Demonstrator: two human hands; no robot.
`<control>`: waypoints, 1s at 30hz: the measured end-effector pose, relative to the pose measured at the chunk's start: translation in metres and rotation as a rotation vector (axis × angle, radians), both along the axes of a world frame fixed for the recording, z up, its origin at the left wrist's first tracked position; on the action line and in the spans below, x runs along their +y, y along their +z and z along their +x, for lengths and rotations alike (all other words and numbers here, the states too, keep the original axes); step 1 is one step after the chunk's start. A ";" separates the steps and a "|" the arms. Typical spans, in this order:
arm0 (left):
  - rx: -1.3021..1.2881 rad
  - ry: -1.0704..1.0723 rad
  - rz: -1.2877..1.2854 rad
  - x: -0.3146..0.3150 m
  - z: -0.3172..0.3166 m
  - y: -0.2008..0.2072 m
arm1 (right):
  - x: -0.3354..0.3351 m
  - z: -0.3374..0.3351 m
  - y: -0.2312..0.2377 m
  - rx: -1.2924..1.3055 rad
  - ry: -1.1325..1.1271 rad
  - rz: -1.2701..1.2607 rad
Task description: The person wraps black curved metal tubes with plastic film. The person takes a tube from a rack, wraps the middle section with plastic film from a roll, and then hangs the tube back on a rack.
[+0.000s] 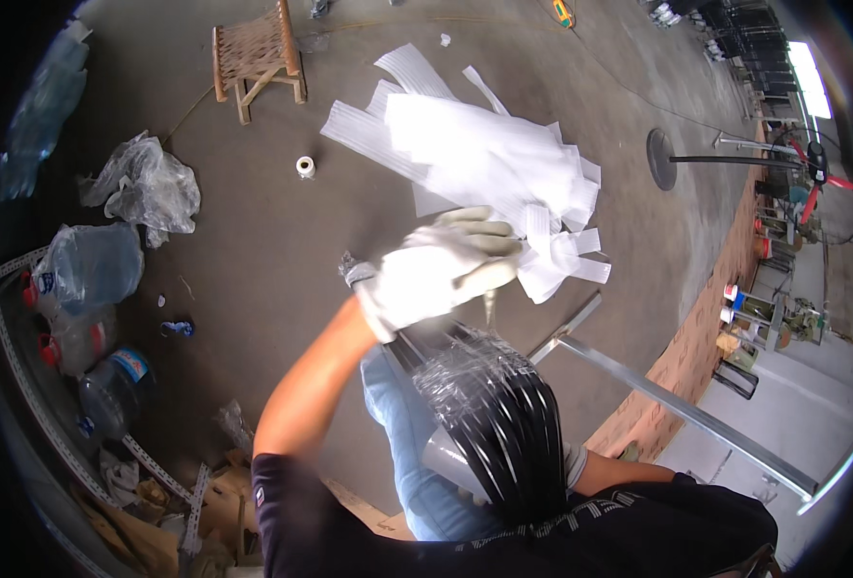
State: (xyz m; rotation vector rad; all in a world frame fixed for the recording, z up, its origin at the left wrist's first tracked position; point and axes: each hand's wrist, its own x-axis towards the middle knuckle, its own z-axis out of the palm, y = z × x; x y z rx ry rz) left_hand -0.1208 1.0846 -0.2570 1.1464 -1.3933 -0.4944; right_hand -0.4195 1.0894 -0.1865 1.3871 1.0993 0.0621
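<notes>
Bundle (pixel 524 433) looks slippery, best held around its film (pixel 460 371); your left hand (pixel 441 268) is loosely open, hold unclear; your right hand (pixel 575 464) is too hidden to tell.

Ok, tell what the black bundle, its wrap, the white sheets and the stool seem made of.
Black bundle: possibly glossy plastic or coated metal, given bright streaks along its lengths. Wrap: probably clear plastic film, shiny and wrinkled. White sheets: likely matte foam, finely ribbed. Stool: probably dull wood, from its tan legs; woven brown seat, material unclear.
</notes>
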 end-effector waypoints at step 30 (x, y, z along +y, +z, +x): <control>1.806 0.731 0.371 0.233 -0.122 0.108 | 0.034 0.074 -0.055 0.229 -0.693 1.304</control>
